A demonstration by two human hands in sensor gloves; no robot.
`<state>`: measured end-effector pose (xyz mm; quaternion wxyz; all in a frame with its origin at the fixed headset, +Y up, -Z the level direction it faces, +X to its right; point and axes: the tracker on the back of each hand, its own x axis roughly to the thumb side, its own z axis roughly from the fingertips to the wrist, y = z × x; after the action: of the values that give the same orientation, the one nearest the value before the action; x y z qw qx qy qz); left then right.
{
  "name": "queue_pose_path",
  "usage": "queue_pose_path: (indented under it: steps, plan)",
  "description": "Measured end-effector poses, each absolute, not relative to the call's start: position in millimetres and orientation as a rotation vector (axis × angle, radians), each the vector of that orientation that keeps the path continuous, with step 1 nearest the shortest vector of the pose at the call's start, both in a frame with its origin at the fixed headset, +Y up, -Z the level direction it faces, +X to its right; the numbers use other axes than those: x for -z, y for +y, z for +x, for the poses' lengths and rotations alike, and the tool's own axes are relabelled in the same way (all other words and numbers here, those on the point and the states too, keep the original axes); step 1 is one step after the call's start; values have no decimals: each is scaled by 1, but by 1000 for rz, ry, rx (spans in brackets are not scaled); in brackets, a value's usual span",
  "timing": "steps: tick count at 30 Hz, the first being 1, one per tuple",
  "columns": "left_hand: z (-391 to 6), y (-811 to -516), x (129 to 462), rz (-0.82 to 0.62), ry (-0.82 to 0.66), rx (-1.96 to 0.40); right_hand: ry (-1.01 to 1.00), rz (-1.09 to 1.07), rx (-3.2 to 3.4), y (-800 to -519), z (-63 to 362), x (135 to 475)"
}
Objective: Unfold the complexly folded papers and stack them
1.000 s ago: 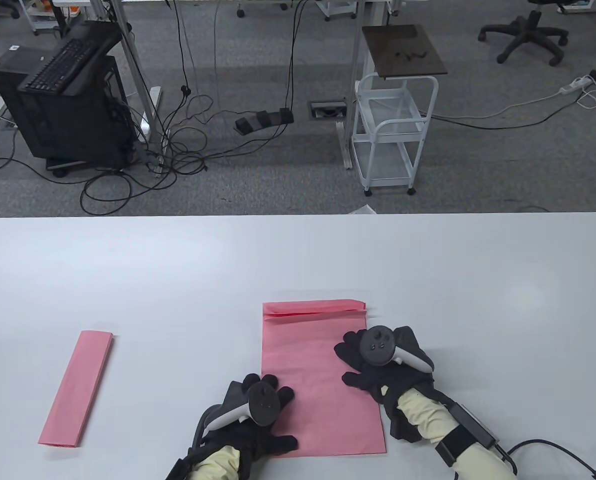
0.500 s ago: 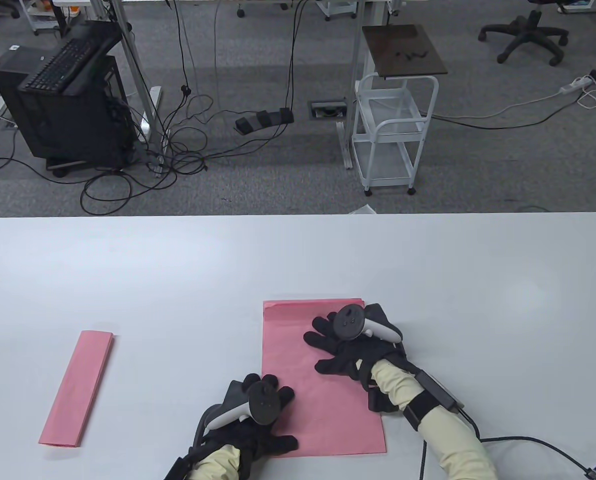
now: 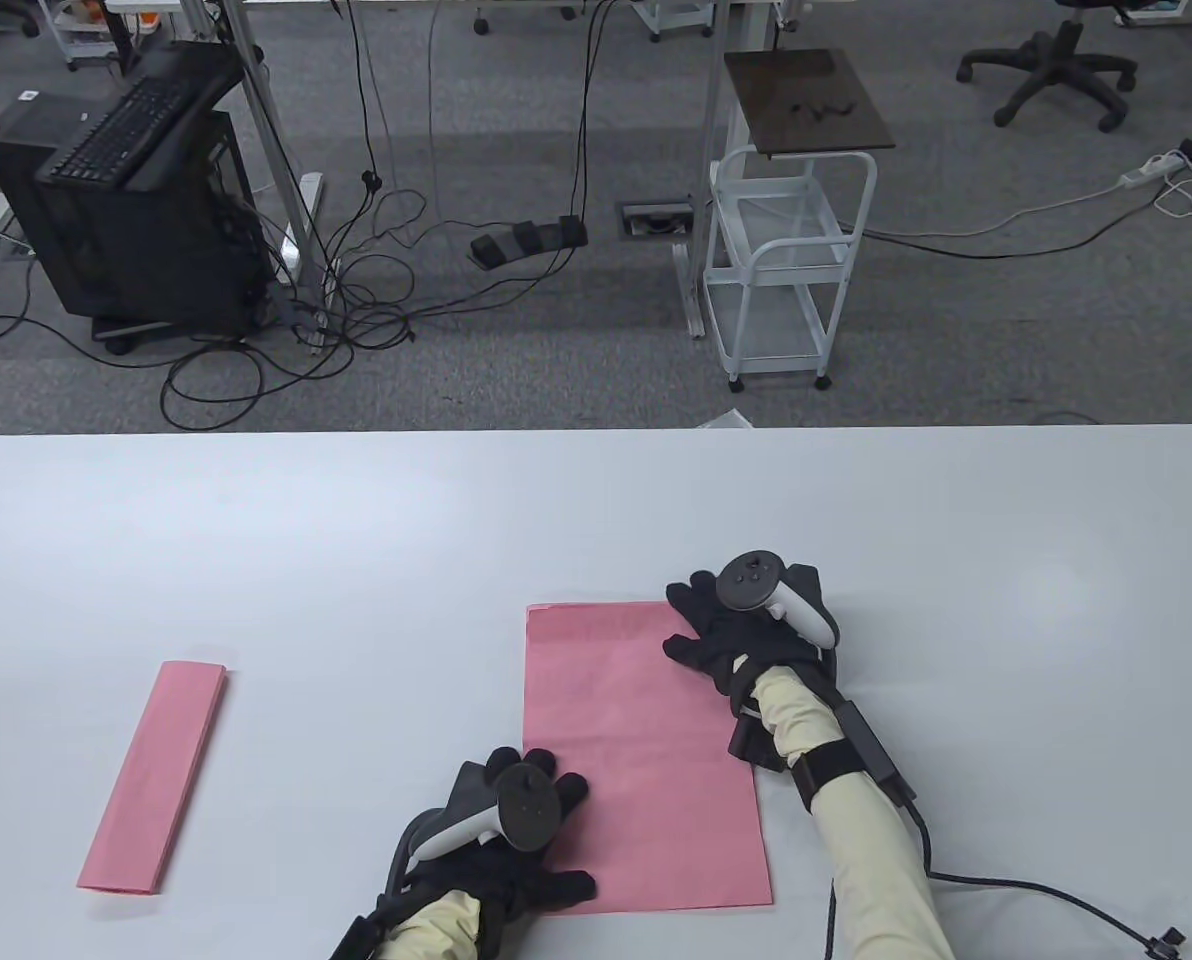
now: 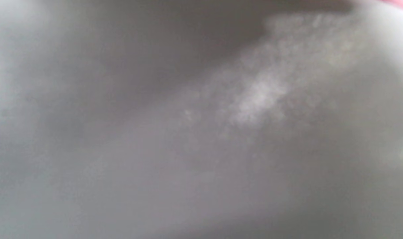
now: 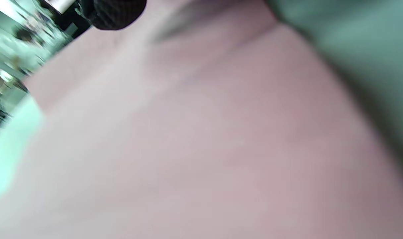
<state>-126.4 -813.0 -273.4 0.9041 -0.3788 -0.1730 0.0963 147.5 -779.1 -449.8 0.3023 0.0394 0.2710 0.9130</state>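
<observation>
Fingers of the right hand [image 3: 741, 625] lie spread on the far right corner of the unfolded pink sheet [image 3: 636, 760], which sits near the counter's [image 3: 356, 540] near edge; the left hand [image 3: 516, 835] rests splayed on its near left corner. Smoothing goes best with flat palms sweeping outward while one hand anchors. A still-folded pink strip [image 3: 154, 778] waits toward the counter's left. No containers show.

Beyond the white table [image 3: 256, 520], grey carpet [image 3: 1006, 340] holds a white cart [image 3: 791, 265], tangled cables [image 3: 356, 290] and a black computer tower [image 3: 126, 230].
</observation>
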Motion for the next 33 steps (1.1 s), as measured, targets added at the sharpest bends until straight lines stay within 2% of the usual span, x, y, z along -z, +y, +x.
queue_pose_path:
  steps: [2,4,9,13,16,22,26,30,33]
  plan:
    - [-126,-813,274,-784,-359,-200,496,219,-2508,-759,147,430]
    - [-126,-813,273,-784,-359,-201,450,356,-2649,-749,147,405]
    - [-126,-813,273,-779,-356,-199,777,605,-2753,-766,151,327]
    - [-126,-813,273,-777,-348,-200,915,642,-2684,-787,155,286]
    - [-126,-813,273,-775,-342,-203,994,626,-2702,-801,160,279]
    - [-121,-804,275,-773,-326,-200,999,601,-2619,-804,162,280]
    - [-88,-784,274,-666,-389,-143,1029,592,-2589,-806,163,281]
    - [-46,-795,266,-724,-506,-136,1023,593,-2594,-806,163,281]
    - [-45,-805,264,-743,-506,-113,1024,592,-2593,-806,163,281]
